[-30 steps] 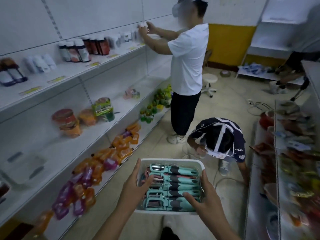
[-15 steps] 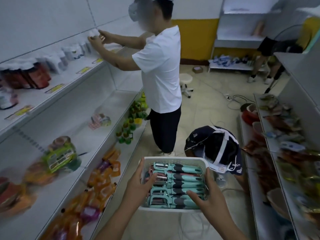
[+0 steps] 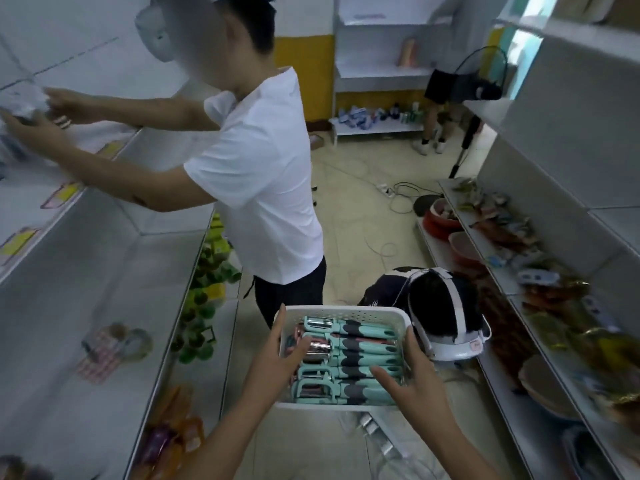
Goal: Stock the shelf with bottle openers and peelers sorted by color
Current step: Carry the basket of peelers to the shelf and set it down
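A basket [image 3: 346,311] sits low in the middle, carried between the left hand [image 3: 277,365] on its left wall and the right hand [image 3: 412,382] on its right wall. Peelers [image 3: 349,358] lie in it in a stack, handles to the right. Shelves [image 3: 104,271] run along the left, more shelves [image 3: 540,289] along the right, with the floor [image 3: 360,209] between. A standing person [image 3: 256,188] is behind the basket to the left, arms reaching onto the left shelves. A crouching person [image 3: 440,317] is just behind the basket's right corner, beside the right shelves. A far shelf [image 3: 377,74] stands at the back.
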